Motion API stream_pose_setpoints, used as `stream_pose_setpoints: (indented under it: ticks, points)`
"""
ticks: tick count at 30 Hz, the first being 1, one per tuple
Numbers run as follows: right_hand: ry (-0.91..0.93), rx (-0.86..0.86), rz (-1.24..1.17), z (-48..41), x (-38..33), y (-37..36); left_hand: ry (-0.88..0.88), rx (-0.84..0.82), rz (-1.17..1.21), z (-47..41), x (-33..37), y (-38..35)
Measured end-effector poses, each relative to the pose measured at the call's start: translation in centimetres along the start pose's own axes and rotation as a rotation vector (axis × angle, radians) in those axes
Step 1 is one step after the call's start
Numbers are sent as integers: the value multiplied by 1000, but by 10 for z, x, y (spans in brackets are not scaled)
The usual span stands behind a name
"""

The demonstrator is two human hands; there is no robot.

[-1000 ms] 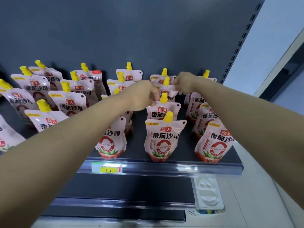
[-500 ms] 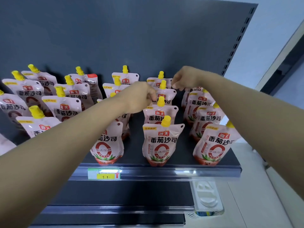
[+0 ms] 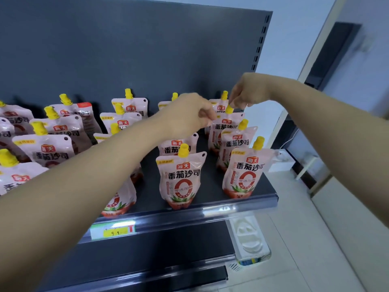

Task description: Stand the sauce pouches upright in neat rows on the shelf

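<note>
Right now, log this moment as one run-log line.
left hand: pinches pink yellow-capped sauce pouch corner; right hand: pinches its cap; dark metal shelf: other pouches standing

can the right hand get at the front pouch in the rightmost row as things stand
Probably yes. The front pouch stands at the shelf edge with its yellow cap clear. The right hand would first have to release the pouch further back whose cap it pinches.

Pale blue wall point(image 3: 294, 39), light floor point(image 3: 305, 239) (tiled, perhaps)
</note>
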State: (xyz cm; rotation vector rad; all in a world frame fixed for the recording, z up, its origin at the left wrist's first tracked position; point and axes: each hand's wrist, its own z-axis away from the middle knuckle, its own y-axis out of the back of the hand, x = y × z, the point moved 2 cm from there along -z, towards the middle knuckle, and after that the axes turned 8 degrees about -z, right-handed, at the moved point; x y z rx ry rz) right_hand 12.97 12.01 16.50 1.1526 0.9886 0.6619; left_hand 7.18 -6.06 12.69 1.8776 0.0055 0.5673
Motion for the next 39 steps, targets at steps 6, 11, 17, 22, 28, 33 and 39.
stream_pose_setpoints:
  ticks: [6,11,17,22,28,33,39]
  points:
    - [-29,-65,125,16,15,-15,-39,-150,-3,-2,28,-29]
    - [-13,-135,74,19,30,-36,-34,-285,-72,-9,42,-61]
    - [45,-116,96,16,37,-42,-13,-265,-71,-14,46,-79]
    - [77,-128,139,14,34,-43,25,-232,-31,-15,47,-79]
    - [113,-121,168,14,31,-43,78,-138,-38,-14,45,-85]
    - [131,-86,202,18,30,-35,98,-122,-48,-12,45,-87]
    - [155,73,243,27,17,-22,90,-55,-13,-4,48,-64]
